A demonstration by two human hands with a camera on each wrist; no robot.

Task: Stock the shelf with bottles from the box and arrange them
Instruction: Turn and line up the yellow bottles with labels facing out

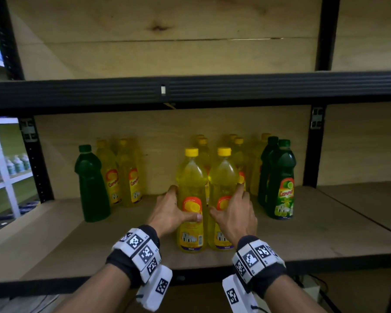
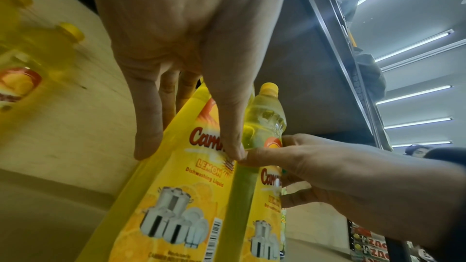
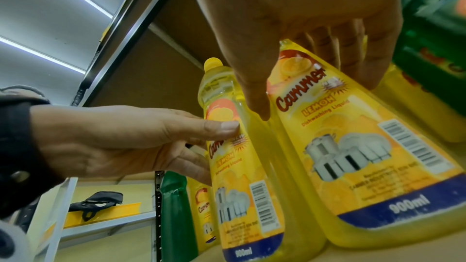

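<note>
Two yellow lemon dish-liquid bottles stand side by side near the front edge of the wooden shelf [image 1: 325,236]. My left hand [image 1: 183,204] grips the left bottle [image 1: 191,177]: the thumb lies across its label and the fingers wrap its left side. My right hand [image 1: 227,199] holds the right bottle [image 1: 224,175], thumb on the front, fingers up its right side. In the left wrist view my left hand [image 2: 191,152] straddles the left bottle [image 2: 176,196]. In the right wrist view my right hand [image 3: 317,95] spans the right bottle [image 3: 365,146]. The two thumbs nearly touch.
Several more yellow bottles [image 1: 242,154] stand behind and at back left [image 1: 122,175]. One green bottle [image 1: 92,184] is at the left, two green ones [image 1: 282,181] at the right. The black beam of the upper shelf [image 1: 190,91] hangs above the caps. Black uprights [image 1: 312,150] flank the bay.
</note>
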